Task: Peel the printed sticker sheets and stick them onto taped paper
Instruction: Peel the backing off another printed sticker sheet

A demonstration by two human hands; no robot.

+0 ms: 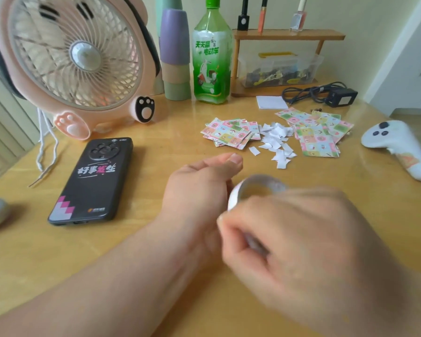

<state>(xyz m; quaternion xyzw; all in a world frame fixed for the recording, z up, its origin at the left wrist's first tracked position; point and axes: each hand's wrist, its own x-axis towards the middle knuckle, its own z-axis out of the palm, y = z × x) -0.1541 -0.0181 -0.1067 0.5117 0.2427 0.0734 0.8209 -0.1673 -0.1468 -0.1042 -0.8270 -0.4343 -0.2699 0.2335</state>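
Observation:
My left hand (pixel 199 186) is curled beside a roll of tape (pixel 250 190) at the table's middle and seems to hold its left side. My right hand (pixel 297 239), blurred, sits in front of the roll with thumb and finger pinched; what it pinches is too blurred to tell. Two piles of printed sticker sheets lie farther back: one pile (pixel 231 133) to the left, another pile (pixel 319 135) to the right. White peeled paper scraps (pixel 276 142) lie between them. A small white paper pad (pixel 271 102) sits behind.
A black phone (pixel 93 181) lies at left, a pink fan (pixel 71 59) behind it. Stacked cups (pixel 175 57) and a green bottle (pixel 212 57) stand at the back. A wooden rack (pixel 287 35), a black charger (pixel 338 94) and a white controller (pixel 396 147) are at right.

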